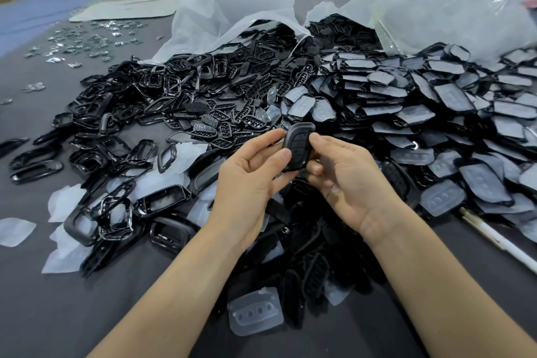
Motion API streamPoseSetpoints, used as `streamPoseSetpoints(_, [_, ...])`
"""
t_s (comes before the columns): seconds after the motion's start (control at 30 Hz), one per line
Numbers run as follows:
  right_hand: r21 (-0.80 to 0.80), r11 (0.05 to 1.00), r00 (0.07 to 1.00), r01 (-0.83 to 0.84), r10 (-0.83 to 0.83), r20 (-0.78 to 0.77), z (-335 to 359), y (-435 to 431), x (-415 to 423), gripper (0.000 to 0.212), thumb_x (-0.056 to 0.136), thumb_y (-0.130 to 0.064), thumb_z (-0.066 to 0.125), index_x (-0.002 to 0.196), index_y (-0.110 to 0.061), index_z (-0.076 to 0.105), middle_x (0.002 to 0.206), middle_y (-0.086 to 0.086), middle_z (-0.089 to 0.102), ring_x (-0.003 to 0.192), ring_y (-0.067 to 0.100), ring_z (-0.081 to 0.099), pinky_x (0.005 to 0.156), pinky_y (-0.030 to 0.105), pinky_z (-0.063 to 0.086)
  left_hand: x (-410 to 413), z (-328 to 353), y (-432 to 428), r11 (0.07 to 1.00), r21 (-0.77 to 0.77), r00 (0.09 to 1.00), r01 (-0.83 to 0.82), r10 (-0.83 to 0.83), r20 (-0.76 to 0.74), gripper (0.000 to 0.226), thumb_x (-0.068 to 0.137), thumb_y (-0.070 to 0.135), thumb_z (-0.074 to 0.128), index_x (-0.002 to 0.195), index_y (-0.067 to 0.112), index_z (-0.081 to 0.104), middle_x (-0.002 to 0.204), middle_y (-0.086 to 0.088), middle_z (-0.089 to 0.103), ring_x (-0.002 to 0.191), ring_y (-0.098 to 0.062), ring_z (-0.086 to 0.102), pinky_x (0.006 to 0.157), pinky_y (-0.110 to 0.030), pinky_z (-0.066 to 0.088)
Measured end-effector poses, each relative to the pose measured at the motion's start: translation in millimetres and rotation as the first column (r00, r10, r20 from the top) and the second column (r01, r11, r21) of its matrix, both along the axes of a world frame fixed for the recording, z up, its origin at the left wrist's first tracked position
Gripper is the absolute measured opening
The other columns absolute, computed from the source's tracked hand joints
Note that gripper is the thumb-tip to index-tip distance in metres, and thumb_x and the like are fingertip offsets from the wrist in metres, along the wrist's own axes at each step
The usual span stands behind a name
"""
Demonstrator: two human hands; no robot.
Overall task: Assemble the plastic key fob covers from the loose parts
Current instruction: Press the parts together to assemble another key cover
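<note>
Left hand (250, 180), right hand (348, 180) pinch fob cover (297, 143).

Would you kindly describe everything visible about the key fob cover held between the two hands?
The key fob cover is black, glossy-looking plastic, elongated with rounded corners and a column of button outlines on its face. It stands roughly upright, held above the parts pile, pinched between the left hand and the right hand.
</note>
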State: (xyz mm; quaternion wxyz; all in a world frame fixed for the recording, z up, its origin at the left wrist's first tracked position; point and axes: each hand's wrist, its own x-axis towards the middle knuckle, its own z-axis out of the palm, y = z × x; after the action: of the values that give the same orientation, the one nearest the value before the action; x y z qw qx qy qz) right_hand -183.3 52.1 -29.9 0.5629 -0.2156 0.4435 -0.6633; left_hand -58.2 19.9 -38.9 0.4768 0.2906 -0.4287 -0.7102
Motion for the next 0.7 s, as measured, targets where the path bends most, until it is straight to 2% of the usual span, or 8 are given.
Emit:
streamPoseSetpoints(0.1, [-0.004, 1.000, 0.998, 0.021, -0.021, -0.057, -2.6, -0.9, -0.2, 0.019, 0.092, -0.014, 0.058, 0.076, -0.007, 0.066, 0.054, -0.004, 0.053, 0.038, 0.003, 0.037, 0.032, 0.013, 0.025, -0.7, -0.3, 0.9, 1.000, 0.005, 0.999, 0.018, -0.018, 0.039, 0.028, 0.085, -0.006, 0.059, 0.107, 0.010, 0.065, 0.086, -0.002, 0.075, 0.082, -0.011, 0.072, 0.067, -0.022, 0.056])
streamPoseSetpoints(0.17, [0.002, 1.000, 0.994, 0.023, -0.022, -0.107, -4.2, -1.6, 0.0, 0.024, 0.091, -0.018, 0.061, 0.069, -0.011, 0.068, 0.052, -0.004, 0.049, 0.037, 0.004, 0.033, 0.032, 0.013, 0.023, -1.1, 0.8, 1.8, 0.999, 0.008, 0.997, 0.036, -0.036, 0.065, 0.029, 0.080, -0.002, 0.064, 0.106, 0.010, 0.066, 0.085, -0.005, 0.074, 0.081, -0.012, 0.071, 0.067, -0.025, 0.057])
streamPoseSetpoints(0.33, [0.038, 0.998, 0.989, -0.045, 0.050, -0.141, -3.8, -1.1, -1.9, 0.019, 0.090, -0.023, 0.062, 0.080, -0.007, 0.065, 0.064, 0.004, 0.048, 0.039, 0.004, 0.031, 0.033, 0.012, 0.024, 0.6, 4.1, 1.6, 0.997, -0.008, 0.990, 0.071, -0.069, 0.119, 0.016, 0.069, 0.020, 0.068, 0.082, 0.011, 0.071, 0.076, -0.008, 0.070, 0.068, -0.018, 0.062, 0.058, -0.025, 0.056])
streamPoseSetpoints(0.43, [0.037, 0.997, 0.989, -0.070, 0.074, -0.131, -3.7, 0.1, -1.6, 0.018, 0.090, -0.022, 0.060, 0.084, -0.005, 0.062, 0.065, 0.006, 0.046, 0.038, 0.004, 0.031, 0.032, 0.012, 0.023, 2.0, 4.6, -0.7, 0.996, -0.025, 0.985, 0.085, -0.080, 0.150, 0.016, 0.071, 0.021, 0.067, 0.082, 0.009, 0.065, 0.072, -0.007, 0.070, 0.055, -0.013, 0.064, 0.053, -0.024, 0.055])
streamPoseSetpoints(0.5, [0.033, 0.997, 0.990, -0.072, 0.075, -0.123, -4.3, -0.1, -0.4, 0.017, 0.091, -0.021, 0.059, 0.086, -0.005, 0.060, 0.065, 0.006, 0.043, 0.036, 0.003, 0.031, 0.031, 0.012, 0.022, 2.9, 3.3, -1.9, 0.996, -0.040, 0.984, 0.078, -0.070, 0.167, 0.012, 0.073, 0.019, 0.067, 0.081, 0.010, 0.065, 0.072, -0.007, 0.068, 0.054, -0.014, 0.061, 0.052, -0.023, 0.054])
streamPoseSetpoints(0.6, [0.023, 0.997, 0.987, -0.078, 0.081, -0.137, -5.1, 0.3, -0.6, 0.018, 0.089, -0.021, 0.061, 0.080, -0.006, 0.062, 0.061, 0.004, 0.044, 0.036, 0.003, 0.032, 0.032, 0.012, 0.023, 3.2, 1.4, -1.4, 0.996, -0.070, 0.983, 0.055, -0.041, 0.181, 0.001, 0.080, 0.013, 0.066, 0.080, 0.012, 0.067, 0.068, -0.006, 0.068, 0.052, -0.011, 0.060, 0.053, -0.023, 0.055])
streamPoseSetpoints(0.7, [0.001, 0.994, 0.974, -0.111, 0.109, -0.197, -4.5, 1.5, -0.5, 0.007, 0.085, -0.013, 0.065, 0.080, -0.008, 0.064, 0.065, 0.004, 0.046, 0.039, 0.003, 0.033, 0.034, 0.012, 0.025, 3.9, -0.5, -2.3, 0.992, -0.128, 0.978, 0.006, 0.021, 0.208, 0.021, 0.088, 0.006, 0.063, 0.074, 0.019, 0.072, 0.064, -0.005, 0.066, 0.051, -0.009, 0.059, 0.055, -0.023, 0.055])
